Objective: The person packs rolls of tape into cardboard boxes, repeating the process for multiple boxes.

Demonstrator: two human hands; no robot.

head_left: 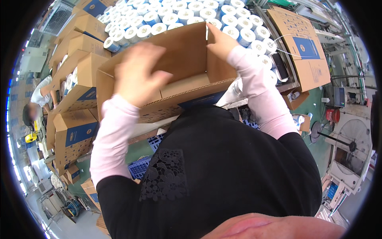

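Note:
An open cardboard box (pixel 181 46) stands in front of me, and its inside shows nothing but bare cardboard. My right hand (pixel 223 43) grips the top edge at the far right corner, thumb on one side of the wall and fingers partly hidden. Over the left part of the box is my left hand (pixel 139 71), smeared by motion, with thumb and fingers apart and nothing in it. Beyond the box, many white rolls with blue wrapping (pixel 185 16) stand packed together on the table.
Filled cardboard boxes (pixel 85 59) line the left side, where another person (pixel 41 93) works. A flattened box (pixel 300 47) lies at the right next to a phone (pixel 280 65). Blue crates (pixel 139 167) sit below the table. A large fan (pixel 354 139) stands at the far right.

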